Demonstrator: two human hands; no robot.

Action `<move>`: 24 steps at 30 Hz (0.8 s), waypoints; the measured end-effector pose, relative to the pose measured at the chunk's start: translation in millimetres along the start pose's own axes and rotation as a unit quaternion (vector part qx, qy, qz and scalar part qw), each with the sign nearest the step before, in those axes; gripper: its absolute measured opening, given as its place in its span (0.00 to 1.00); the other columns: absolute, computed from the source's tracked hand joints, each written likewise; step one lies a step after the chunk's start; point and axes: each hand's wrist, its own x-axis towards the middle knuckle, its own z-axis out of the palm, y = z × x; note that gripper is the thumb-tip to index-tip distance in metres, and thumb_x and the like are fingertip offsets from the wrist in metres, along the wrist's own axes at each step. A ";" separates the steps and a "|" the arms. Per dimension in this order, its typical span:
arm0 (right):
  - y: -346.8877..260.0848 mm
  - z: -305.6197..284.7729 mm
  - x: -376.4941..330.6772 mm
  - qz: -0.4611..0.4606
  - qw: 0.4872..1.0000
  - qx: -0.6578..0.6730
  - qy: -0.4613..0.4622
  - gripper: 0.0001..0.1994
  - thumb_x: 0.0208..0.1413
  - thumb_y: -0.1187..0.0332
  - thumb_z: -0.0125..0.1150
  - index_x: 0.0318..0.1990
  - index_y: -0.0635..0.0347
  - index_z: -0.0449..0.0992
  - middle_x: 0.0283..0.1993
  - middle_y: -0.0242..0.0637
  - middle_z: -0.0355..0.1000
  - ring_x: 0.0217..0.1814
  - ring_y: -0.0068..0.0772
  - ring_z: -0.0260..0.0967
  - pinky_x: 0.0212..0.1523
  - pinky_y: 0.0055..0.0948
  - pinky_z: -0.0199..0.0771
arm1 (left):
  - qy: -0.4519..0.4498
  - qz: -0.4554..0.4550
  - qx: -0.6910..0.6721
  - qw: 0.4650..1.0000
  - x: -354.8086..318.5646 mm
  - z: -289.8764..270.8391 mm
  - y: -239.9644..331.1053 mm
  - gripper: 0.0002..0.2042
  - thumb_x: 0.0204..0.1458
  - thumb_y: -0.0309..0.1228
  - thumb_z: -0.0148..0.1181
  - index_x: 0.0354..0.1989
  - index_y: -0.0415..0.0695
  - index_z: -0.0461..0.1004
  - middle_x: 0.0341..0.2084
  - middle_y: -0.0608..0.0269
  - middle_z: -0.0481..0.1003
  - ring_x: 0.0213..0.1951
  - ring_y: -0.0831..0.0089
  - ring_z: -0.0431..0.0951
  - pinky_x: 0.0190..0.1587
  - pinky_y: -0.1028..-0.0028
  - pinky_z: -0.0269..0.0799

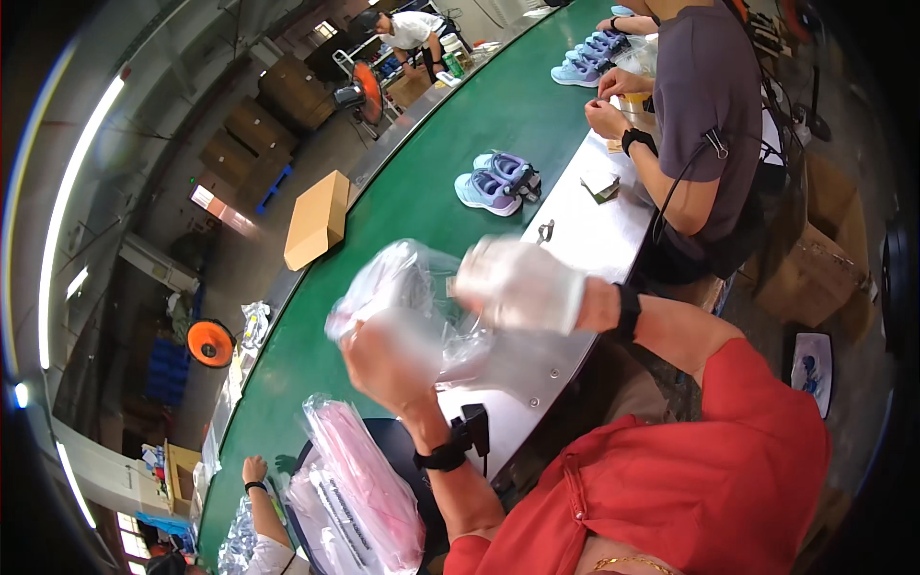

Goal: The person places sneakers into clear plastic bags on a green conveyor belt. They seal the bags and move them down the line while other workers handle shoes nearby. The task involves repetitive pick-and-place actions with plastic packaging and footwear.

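Note:
A clear plastic bag (407, 264) with something pale inside is held up over the green belt. My left hand (393, 359), partly smeared by motion, is closed around the bag's near side. My right hand (522, 285), in a white glove, is beside the bag's right side; motion blurs its fingers, so their grip cannot be made out. More crinkled clear plastic (465, 350) hangs below, between the hands. Beyond them, a pair of light blue and purple sneakers (494, 184) sits on the belt.
The green conveyor belt (422, 182) runs away to the upper right. A dark tub (426, 479) at my left holds pink plastic-wrapped bundles (359, 470). A cardboard box (318, 220) stands along the far edge. Co-workers (704, 105) work close by; more sneakers (586, 59) lie farther up.

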 end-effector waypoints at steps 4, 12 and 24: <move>-4.6 78.7 1.9 -0.154 0.986 0.048 0.039 0.11 0.48 0.61 0.59 0.33 0.59 0.74 0.37 0.40 0.73 0.43 0.43 0.71 0.45 0.37 0.70 | -0.203 0.016 0.104 0.974 -51.2 33.2 14.7 0.05 0.55 0.28 0.58 0.30 0.40 0.74 0.17 0.69 0.67 0.19 0.80 0.64 0.22 0.78 0.59; 55.1 159.7 4.4 -0.020 0.974 0.064 -0.215 0.10 0.47 0.63 0.58 0.33 0.56 0.78 0.37 0.40 0.75 0.41 0.41 0.73 0.44 0.35 0.72 | -0.281 -0.084 0.181 0.939 -71.1 -23.2 2.5 0.08 0.56 0.26 0.57 0.24 0.41 0.69 0.15 0.78 0.62 0.20 0.89 0.56 0.21 0.83 0.50; 10.2 84.2 49.4 -0.011 0.912 0.195 -0.360 0.11 0.48 0.62 0.53 0.34 0.56 0.78 0.31 0.44 0.75 0.33 0.49 0.72 0.36 0.43 0.71 | -0.002 0.030 0.211 0.977 32.6 -28.8 -23.1 0.08 0.58 0.29 0.55 0.32 0.36 0.75 0.24 0.69 0.73 0.27 0.84 0.67 0.30 0.83 0.62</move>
